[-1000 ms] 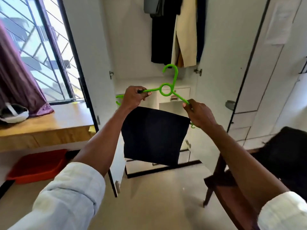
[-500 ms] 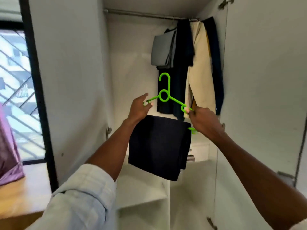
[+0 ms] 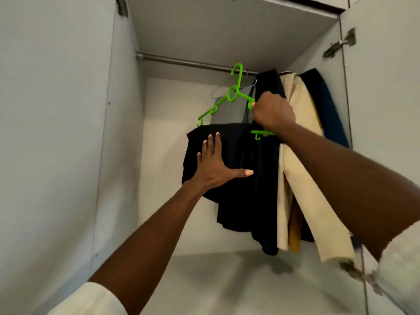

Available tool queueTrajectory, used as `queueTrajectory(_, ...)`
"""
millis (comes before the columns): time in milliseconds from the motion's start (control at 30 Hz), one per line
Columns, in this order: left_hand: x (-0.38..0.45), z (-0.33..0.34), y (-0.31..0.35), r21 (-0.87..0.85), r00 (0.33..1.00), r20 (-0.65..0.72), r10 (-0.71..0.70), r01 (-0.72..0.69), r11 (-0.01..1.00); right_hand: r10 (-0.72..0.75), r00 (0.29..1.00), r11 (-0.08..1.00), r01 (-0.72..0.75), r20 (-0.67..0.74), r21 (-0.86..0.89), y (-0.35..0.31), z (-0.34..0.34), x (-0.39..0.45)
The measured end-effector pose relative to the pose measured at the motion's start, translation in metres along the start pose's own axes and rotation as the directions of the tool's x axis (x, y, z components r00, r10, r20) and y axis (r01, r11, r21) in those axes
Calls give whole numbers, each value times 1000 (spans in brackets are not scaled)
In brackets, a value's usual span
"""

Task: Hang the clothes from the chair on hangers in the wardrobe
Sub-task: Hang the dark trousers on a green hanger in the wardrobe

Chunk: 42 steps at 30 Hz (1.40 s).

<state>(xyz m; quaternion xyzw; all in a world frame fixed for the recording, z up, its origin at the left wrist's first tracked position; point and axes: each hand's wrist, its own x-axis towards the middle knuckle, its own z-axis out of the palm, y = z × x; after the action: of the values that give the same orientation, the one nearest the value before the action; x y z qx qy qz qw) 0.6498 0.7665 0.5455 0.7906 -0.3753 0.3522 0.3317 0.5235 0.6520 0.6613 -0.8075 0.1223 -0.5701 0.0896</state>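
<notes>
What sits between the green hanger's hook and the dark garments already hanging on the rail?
In the head view, a grey hanger carrying a grey garment hangs between the hook and them.

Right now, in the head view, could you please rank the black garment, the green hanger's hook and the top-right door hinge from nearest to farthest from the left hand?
1. Black garment: under the left hand, touching.
2. Green hanger's hook: above, at the rail.
3. Door hinge: far upper right.

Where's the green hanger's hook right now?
Head view, upper centre: the green plastic hanger has its hook at the metal wardrobe rail, left of the hanging clothes.
</notes>
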Motion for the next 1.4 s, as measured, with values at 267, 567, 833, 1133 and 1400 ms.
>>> queueTrajectory(267,142,40,-51,69,996,-76,-36,41,997,-42,999,998,42,5,45,-20,59,136)
queueTrajectory(567,245,49,-126,18,990,-144,-15,18,1000,-192,981,978,190,-9,-87,-41,141,215)
queueTrajectory(833,303,48,-170,-102,992,-123,23,-36,994,-118,982,988,101,-147,-117,-73,193,259)
queueTrajectory(1133,328,67,-193,-228,997,-59,50,-62,972,-79,985,987,56,-154,-151,-86,221,272)
queueTrajectory(1400,318,93,-203,-268,997,-43,59,-68,961,-44,996,984,30,-76,-176,-80,233,263)
